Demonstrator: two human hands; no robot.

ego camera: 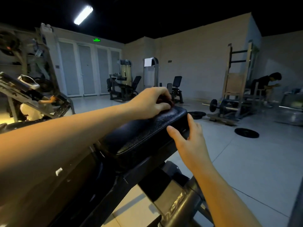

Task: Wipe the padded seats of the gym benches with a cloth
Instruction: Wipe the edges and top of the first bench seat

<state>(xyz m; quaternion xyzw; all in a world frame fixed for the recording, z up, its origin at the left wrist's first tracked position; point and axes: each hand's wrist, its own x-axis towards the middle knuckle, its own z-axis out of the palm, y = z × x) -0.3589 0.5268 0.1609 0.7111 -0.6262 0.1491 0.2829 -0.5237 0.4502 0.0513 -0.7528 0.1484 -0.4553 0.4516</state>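
Two hands in view, both on one bench. Head view, dim gym, pale tiled floor (246, 169).

- Padded seat (144, 133): black, textured vinyl, tilted up away from the camera, mounted on a dark metal bench frame (180, 203).
- Left hand (150, 102): at the far upper end of the padded seat, palm down, fingers curled and bunching a cloth (169, 103) against the pad surface.
- Cloth: dark red, mostly hidden under the fingers. Only a small crumpled part shows, touching the top of the padded seat near its far edge.
- Right hand (188, 140): on the right side edge of the padded seat, nearer the camera than the left hand. Fingers are spread and fairly straight, thumb lying on the upper rim, other fingers against the side face. It holds nothing.

Surroundings:
- Black weight plate (246, 132) flat on the floor to the right of the bench; a second plate (196, 114) just beyond the pad's far end.
- Loaded barbell (214, 105) low by a wooden-panelled rack (236, 79).
- Seated person (265, 86) at far right, leaning forward.
- Another person (41, 104) in a slanted machine at far left.
- White doors (85, 69) on the back wall, green exit sign (96, 40) above them; lit ceiling tube (83, 14).
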